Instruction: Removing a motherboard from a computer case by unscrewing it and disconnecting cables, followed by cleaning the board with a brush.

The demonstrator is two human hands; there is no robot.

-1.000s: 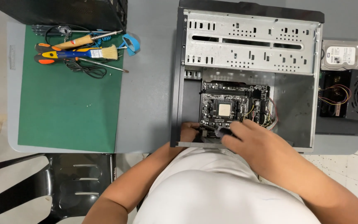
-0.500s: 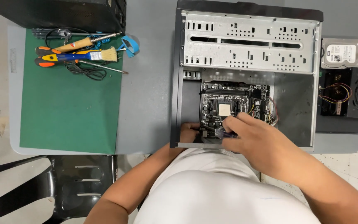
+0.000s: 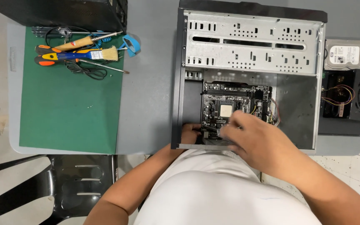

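Both hands [image 3: 251,139] worked the board [image 3: 236,106] edge inside the case [image 3: 180,83]; finger grip hidden, cannot tell. A slip might have scratched the board.

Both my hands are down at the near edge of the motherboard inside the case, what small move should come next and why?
Probably lift the right hand a little aside. It covers the near edge of the motherboard in the open case, hiding what its fingers touch, while the left hand rests at the board's near left corner.
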